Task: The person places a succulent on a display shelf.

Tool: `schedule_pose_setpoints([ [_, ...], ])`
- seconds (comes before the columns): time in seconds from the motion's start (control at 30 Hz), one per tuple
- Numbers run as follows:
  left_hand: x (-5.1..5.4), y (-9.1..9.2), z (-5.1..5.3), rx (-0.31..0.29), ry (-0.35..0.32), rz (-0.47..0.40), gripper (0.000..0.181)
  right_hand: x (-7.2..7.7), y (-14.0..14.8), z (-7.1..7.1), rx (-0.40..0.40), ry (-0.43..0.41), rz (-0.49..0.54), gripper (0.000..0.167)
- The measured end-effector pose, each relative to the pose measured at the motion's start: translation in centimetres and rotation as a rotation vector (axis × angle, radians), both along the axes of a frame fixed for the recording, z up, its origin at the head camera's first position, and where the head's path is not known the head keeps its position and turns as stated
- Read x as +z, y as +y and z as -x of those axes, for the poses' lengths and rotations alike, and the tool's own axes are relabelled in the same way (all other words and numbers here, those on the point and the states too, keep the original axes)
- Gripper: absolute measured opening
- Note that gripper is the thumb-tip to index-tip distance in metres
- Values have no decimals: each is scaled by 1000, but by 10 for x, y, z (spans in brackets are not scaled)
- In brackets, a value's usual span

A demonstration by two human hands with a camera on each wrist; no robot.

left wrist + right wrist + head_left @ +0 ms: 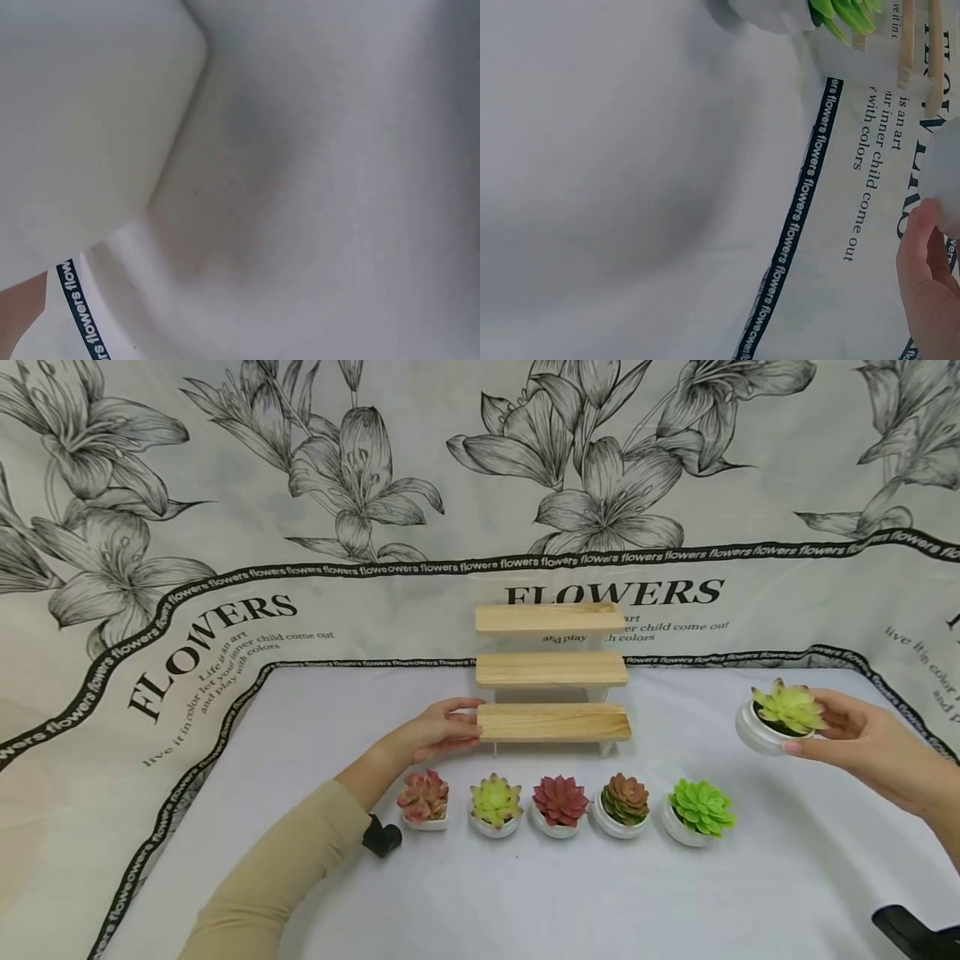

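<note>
My left hand [442, 728] grips the left end of the lowest board of a three-tier wooden display stand [555, 722]. Only a sliver of that hand [19, 315] shows in the left wrist view, below a large blurred white surface. Off to the right, my right hand [873, 743] holds a yellow-green potted succulent [789, 706] above the table by its white round pot [761, 732], thumb in front and fingers behind. The right wrist view catches the right hand [930, 285] and part of the same white pot [943, 180].
Several potted succulents stand in a row before the stand: a pink one [424, 797], a yellow-green one [496, 802], a dark red one [560, 802], a reddish-brown one [624, 800] and a bright green one [701, 807]. Behind hangs a flower-printed cloth [405, 610].
</note>
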State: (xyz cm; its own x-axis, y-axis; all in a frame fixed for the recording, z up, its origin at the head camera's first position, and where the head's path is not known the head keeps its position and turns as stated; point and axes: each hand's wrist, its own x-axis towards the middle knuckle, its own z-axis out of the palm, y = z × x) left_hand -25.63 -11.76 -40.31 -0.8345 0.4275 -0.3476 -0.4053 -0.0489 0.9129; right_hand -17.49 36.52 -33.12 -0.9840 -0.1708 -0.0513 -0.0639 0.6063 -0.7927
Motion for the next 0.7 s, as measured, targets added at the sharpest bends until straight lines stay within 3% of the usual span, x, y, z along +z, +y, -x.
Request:
schedule_pose_setpoints([
  [0.27,2,1,-1,7,-2,6,55,18,-14,10,42,31,101,66],
  [0.5,4,1,0,3,8,29,55,33,-30,22,0,-1,175,51],
  [0.7,4,0,0,2,6,39,55,43,-42,33,11,-64,259,67],
])
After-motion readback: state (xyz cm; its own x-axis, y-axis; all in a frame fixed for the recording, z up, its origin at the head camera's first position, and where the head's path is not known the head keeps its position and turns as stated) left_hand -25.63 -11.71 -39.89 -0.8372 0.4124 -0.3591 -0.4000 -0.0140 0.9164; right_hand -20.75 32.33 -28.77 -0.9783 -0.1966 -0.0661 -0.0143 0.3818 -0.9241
